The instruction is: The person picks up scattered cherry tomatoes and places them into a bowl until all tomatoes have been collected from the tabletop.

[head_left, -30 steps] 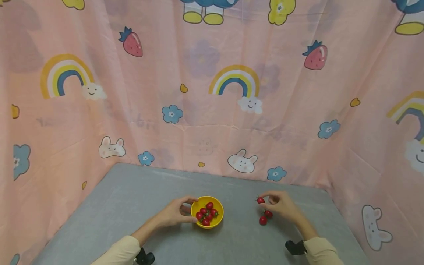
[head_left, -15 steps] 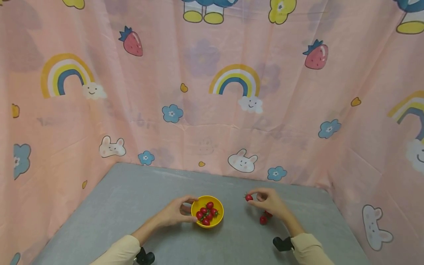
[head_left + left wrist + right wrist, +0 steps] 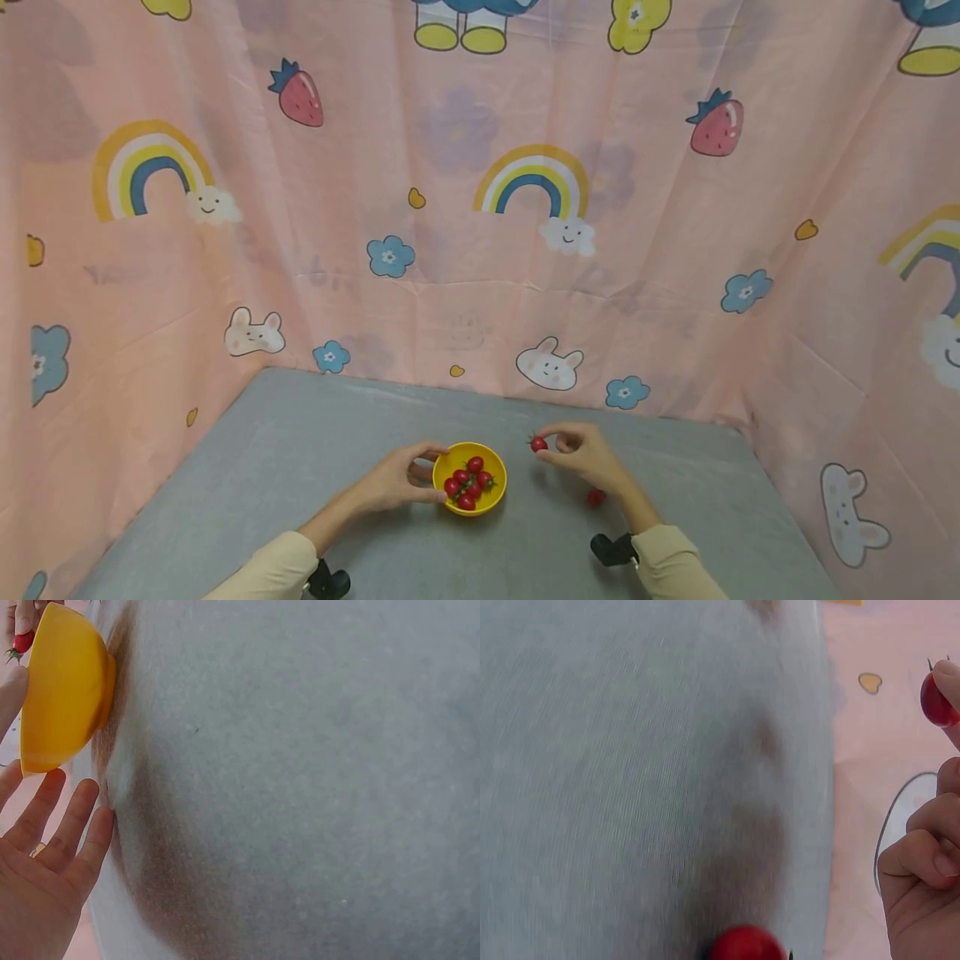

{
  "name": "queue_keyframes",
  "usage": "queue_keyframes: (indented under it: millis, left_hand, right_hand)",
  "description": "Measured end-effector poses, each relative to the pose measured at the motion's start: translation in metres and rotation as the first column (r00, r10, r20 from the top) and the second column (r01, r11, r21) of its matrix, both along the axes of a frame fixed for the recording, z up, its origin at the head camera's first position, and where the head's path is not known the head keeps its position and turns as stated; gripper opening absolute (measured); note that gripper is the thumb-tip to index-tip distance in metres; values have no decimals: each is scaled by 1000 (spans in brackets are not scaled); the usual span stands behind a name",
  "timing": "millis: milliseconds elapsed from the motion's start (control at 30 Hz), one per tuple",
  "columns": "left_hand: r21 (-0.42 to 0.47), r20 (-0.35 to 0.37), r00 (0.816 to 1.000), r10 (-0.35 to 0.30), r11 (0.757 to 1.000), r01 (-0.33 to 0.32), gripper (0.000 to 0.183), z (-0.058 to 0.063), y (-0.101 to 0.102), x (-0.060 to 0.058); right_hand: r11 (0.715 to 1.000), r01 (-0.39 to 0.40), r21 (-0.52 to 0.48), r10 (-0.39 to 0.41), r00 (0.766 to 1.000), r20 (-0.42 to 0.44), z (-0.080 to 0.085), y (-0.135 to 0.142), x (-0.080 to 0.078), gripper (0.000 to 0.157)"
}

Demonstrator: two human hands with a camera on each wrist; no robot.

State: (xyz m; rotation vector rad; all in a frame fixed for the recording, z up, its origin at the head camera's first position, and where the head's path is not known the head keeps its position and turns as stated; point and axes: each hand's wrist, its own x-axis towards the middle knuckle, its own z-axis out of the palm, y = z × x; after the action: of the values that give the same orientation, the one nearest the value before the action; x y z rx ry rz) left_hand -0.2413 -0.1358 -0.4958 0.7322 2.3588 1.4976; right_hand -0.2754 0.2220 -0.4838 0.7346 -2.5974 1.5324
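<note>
My left hand (image 3: 393, 482) steadies a yellow bowl (image 3: 492, 461) from its left side, thumb and fingertips at the rim. Several red cherry tomatoes (image 3: 475, 464) with green stems lie in the bowl. Between thumb and forefinger of my right hand (image 3: 588, 458), a cherry tomato (image 3: 538, 444) is pinched above the table, to the right of the bowl. In the right wrist view the pinched tomato (image 3: 936, 701) shows at the right edge; its other fingers are curled. A loose cherry tomato (image 3: 596, 497) rests on the table, partly covered by the right forearm.
The grey table (image 3: 337, 417) carries the bowl and loose fruit. A pink curtain (image 3: 420, 317) printed with rainbows, rabbits and flowers hangs behind and along both sides. Black wrist mounts (image 3: 613, 550) sit at both cream sleeves.
My right hand has moved left toward the bowl with the pinched cherry tomato. One of the two loose tomatoes is now hidden behind the right arm. The left hand and bowl have stayed put.
</note>
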Motion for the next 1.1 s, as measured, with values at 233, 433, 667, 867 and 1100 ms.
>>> queue_keyframes:
  millis: [233, 433, 667, 867, 1100]
  left_hand:
    - [-17, -7, 1000, 0, 1000, 0, 59, -2, -1, -1]
    - [-15, -9, 1000, 7, 1000, -7, 59, -3, 0, 0]
    - [-19, -14, 1000, 11, 1000, -12, 60, -3, 0, -1]
    - [-35, -15, 1000, 13, 999, -14, 60, -6, -1, -3]
    - [-18, -7, 1000, 5, 1000, -5, 60, -4, -1, -3]
  right_hand:
    - [998, -14, -54, 16, 999, 40, 1, -13, 4, 23]
    - [996, -31, -78, 35, 998, 43, 0, -26, 7, 24]
    - [986, -89, -140, 92, 996, 16, -5, -40, 7, 22]
    - [978, -148, -147, 149, 989, -1, -10, -51, 7, 20]
    - [969, -183, -167, 193, 980, 45, -14, -61, 9, 19]
